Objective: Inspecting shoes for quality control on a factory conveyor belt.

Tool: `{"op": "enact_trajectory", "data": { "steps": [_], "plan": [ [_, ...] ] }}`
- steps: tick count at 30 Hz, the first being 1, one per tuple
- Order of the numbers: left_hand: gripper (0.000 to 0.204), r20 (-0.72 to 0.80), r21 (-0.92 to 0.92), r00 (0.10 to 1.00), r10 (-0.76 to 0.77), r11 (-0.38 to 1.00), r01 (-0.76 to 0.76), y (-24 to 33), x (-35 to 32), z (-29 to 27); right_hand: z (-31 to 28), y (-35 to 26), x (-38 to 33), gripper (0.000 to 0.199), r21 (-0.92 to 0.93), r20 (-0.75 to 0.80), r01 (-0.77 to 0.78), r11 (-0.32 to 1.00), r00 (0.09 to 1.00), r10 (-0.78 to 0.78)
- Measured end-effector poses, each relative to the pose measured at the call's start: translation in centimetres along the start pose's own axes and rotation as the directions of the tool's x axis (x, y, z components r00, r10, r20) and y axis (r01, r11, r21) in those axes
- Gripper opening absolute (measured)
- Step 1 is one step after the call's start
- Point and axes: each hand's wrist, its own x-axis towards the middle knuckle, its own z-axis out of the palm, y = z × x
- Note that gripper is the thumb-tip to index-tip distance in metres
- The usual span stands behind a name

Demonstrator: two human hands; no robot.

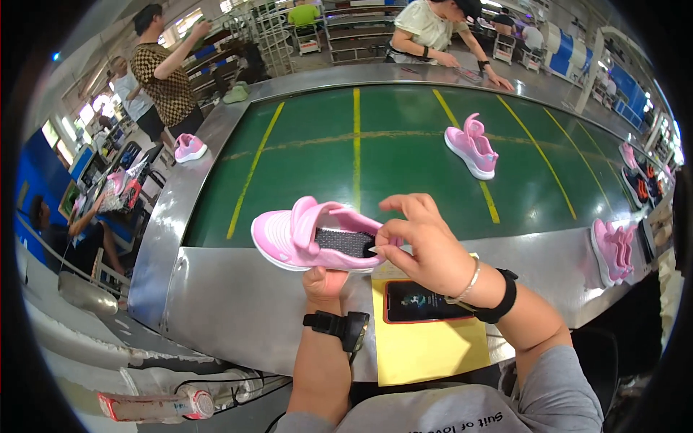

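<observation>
A small pink shoe with a white sole is held on its side above the steel edge of a conveyor. My left hand grips it from below at the sole. My right hand pinches the heel end, beside the dark hook-and-loop patch under the lifted strap. Both wrists wear black bands, and the right wrist also carries a thin bracelet.
A green conveyor belt with yellow lines carries another pink shoe. More pink shoes lie at the right edge and one pink shoe at the left. A phone rests on yellow paper. Other people work across the belt and at left.
</observation>
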Motion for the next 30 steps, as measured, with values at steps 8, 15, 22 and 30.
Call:
{"op": "enact_trajectory", "data": {
  "steps": [8,15,22,30],
  "plan": [
    [0.066,-0.056,-0.020,0.997,-0.053,0.998,0.052,0.0,-0.1,0.7,5.2,-0.5,-0.8,0.006,-0.217,-0.157,-0.009,0.976,0.987,-0.025],
    [0.099,-0.184,0.158,0.983,-0.005,0.987,0.035,0.0,-0.1,1.6,7.0,0.3,-0.4,0.009,-0.325,-0.183,-0.049,0.944,0.983,-0.012],
    [0.084,-0.198,0.273,0.978,0.059,0.962,-0.003,0.2,-0.2,2.1,7.5,0.2,-0.1,0.010,-0.292,-0.200,-0.033,0.956,0.979,-0.027],
    [0.086,-0.262,0.257,0.962,0.082,0.966,-0.013,0.5,-0.4,2.5,7.8,0.0,0.1,0.015,-0.406,-0.141,-0.020,0.914,0.989,-0.040]
  ]
}}
